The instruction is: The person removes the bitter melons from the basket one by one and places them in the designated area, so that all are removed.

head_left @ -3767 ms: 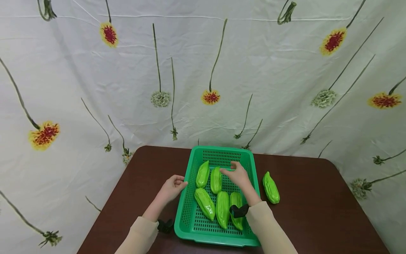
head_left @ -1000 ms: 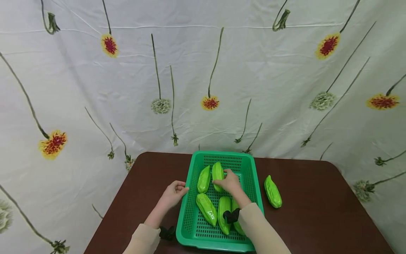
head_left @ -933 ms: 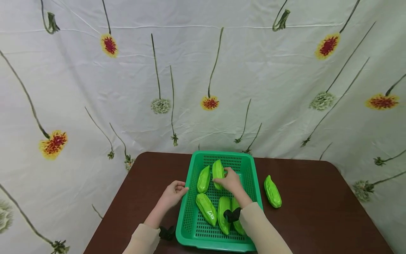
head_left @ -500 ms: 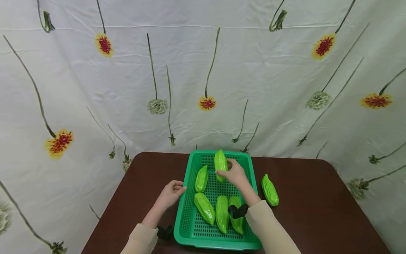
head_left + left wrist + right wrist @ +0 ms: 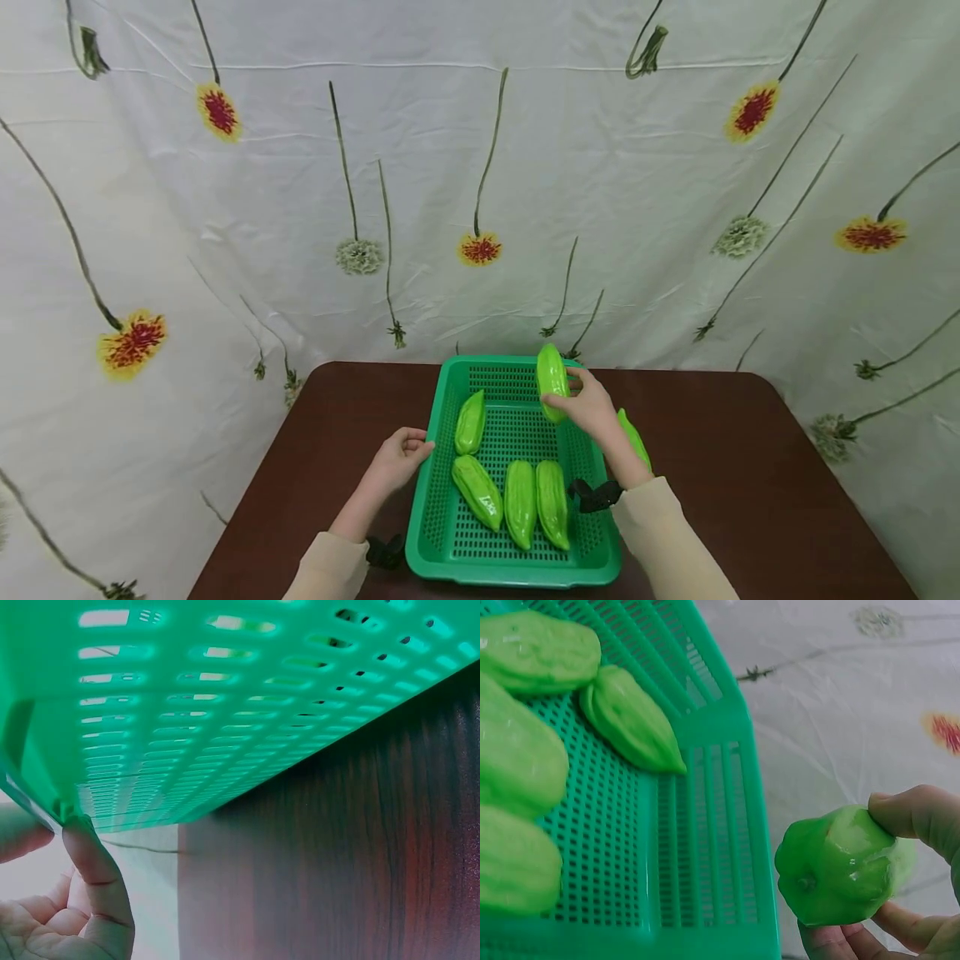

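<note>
My right hand [image 5: 594,410] holds a bright green bitter melon [image 5: 551,375] between thumb and fingers, lifted over the far right part of the green plastic basket [image 5: 513,574]. In the right wrist view the rounded end of that held melon [image 5: 836,866] faces the camera, beside the basket's rim [image 5: 761,825]. My left hand [image 5: 399,458] pinches the basket's left rim; in the left wrist view its thumb and finger [image 5: 97,877] meet at the edge. Several more bitter melons lie in the basket, one alone at the back left [image 5: 470,422] and a front row [image 5: 520,504].
Another bitter melon [image 5: 634,439] lies on the dark brown table [image 5: 735,492] right of the basket, partly hidden by my right forearm. A flower-printed white cloth [image 5: 300,167] hangs behind the table. Black straps with cameras sit at both wrists.
My right hand has taken a bitter melon from the back middle of the basket, raised it and carried it right. My left hand has kept its place at the rim.
</note>
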Available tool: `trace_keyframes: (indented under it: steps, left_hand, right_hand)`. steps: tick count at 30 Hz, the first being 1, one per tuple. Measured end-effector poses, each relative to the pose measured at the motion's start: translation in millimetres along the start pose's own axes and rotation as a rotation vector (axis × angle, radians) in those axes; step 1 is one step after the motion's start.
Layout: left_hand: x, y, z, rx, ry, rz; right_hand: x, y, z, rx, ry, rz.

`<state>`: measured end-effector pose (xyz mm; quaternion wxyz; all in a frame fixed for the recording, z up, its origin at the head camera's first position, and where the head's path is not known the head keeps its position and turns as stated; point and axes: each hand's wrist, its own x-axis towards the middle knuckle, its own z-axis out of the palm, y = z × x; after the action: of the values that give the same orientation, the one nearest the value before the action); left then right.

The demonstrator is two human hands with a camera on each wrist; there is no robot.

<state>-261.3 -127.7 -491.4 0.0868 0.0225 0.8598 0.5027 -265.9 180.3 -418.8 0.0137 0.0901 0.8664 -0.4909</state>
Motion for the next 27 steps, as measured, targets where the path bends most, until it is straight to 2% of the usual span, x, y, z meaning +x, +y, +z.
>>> trace_keyframes:
  steps: [13,27]
  left_hand:
    - [-3.0,0.4,3.2,0.014,0.011,0.004]
    - [-3.9,2.0,1.8,0.016,-0.002,0.003]
  right_hand:
    - [-6.2,29.3,-49.1,0.064,0.013,0.046]
    - [-11.1,59.3,-74.8,0.064,0.056,0.110]
